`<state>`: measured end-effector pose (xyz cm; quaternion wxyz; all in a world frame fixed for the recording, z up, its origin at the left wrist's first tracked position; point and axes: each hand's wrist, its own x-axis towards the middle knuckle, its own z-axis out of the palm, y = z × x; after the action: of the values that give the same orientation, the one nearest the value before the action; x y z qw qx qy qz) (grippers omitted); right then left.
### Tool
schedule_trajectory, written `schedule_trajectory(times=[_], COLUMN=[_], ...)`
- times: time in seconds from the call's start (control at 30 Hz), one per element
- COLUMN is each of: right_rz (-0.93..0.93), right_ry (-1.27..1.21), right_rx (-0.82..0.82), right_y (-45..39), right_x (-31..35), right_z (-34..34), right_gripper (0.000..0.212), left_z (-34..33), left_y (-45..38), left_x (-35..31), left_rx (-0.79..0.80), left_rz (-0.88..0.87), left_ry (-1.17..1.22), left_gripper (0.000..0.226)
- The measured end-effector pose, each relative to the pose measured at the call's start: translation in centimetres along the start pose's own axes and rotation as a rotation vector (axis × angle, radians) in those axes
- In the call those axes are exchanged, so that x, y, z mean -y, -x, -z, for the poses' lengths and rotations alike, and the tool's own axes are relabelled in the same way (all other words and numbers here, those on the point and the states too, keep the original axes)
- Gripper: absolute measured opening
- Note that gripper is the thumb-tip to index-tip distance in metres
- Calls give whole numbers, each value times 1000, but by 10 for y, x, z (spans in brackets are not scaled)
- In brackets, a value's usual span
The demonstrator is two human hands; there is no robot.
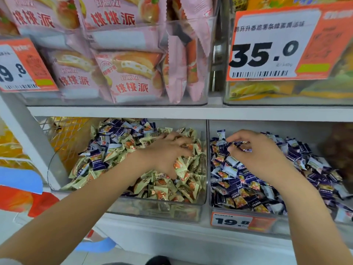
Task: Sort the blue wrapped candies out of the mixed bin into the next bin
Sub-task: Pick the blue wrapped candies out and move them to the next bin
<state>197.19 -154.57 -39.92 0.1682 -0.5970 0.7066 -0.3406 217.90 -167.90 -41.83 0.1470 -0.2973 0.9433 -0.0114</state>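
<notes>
The left hand (168,153) lay in the mixed bin (158,205), grip buried among green candies (183,188), state unclear. The right hand (256,152) hovered over the next bin (210,203), grip clamped on blue candies (239,145). Behind, pink packets (131,77) filled the upper shelf (122,111).

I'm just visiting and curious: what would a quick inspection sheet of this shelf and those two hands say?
Surface: white shelf holding clear bins.
Job's things: mixed bin holds green and blue candies; next bin mostly blue.
Clutter: pink snack packs and price tags above.
Hands: left hand digs into the mixed bin; right hand pinches blue candies over the next bin.
Cables: nothing seen.
Surroundings: wire basket at left.
</notes>
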Motion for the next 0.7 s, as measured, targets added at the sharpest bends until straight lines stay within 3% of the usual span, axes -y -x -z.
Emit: schedule_trajectory(times=[0.3,0.5,0.63,0.7], right_rz=[-12,46,65,63], right_ry=[-22,-21,-49,-48], right_rx=[7,12,29,28], right_y=[3,3,3,3], right_x=[-6,6,10,10], right_z=[6,1,1,2], right_gripper=[14,15,15,16], left_z=[4,18,12,7], left_y=[-5,-10,-7,3], left_x=[18,33,22,14], left_rx=[-41,-152,-75,-117], left_rz=[78,243,65,-26], left_ry=[43,117,-119,-139], left_gripper=[81,84,95,98])
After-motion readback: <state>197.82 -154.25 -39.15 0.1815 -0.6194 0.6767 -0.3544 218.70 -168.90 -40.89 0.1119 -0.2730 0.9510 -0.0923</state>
